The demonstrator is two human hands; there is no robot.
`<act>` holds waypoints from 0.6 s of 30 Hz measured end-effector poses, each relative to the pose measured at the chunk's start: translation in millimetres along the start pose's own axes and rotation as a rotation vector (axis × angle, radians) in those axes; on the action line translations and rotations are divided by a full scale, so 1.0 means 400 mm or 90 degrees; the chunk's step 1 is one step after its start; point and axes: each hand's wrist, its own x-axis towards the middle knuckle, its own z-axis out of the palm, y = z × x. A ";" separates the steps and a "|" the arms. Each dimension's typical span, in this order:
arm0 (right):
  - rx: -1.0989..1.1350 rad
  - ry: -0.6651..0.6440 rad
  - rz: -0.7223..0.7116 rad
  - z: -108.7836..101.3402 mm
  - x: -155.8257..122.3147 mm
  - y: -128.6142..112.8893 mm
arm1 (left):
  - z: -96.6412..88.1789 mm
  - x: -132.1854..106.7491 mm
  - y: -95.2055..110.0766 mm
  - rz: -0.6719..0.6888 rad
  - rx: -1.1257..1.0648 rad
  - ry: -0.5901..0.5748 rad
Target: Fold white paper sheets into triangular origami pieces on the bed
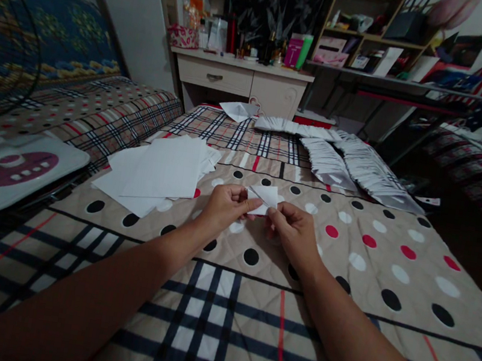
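Note:
Between my two hands is a small piece of folded white paper (267, 194), held just above the patterned bedspread (337, 269). My left hand (228, 208) pinches its left side with thumb and fingers. The lower right edge sits in the closed fingertips of my right hand (292, 224). A slanting fold line crosses the paper, and its underside is hidden. Left of my left hand lies a loose, uneven stack of white paper sheets (162, 171).
Long rows of folded white papers (373, 171) lie at the far right of the bed, with a single folded paper (238, 111) at the far edge. A white dresser (221, 76) stands behind. A fan (1, 45) and a white plastic tabletop (71, 156) flank the left side.

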 end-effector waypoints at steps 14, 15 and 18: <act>0.311 -0.102 0.143 -0.021 0.021 0.000 | 0.015 -0.029 0.007 0.169 0.001 -0.123; 0.315 -0.101 0.145 -0.021 0.021 0.000 | 0.016 -0.026 0.001 0.174 0.006 -0.109; 0.317 -0.113 0.143 -0.019 0.020 0.002 | 0.018 -0.018 -0.014 0.186 0.025 -0.066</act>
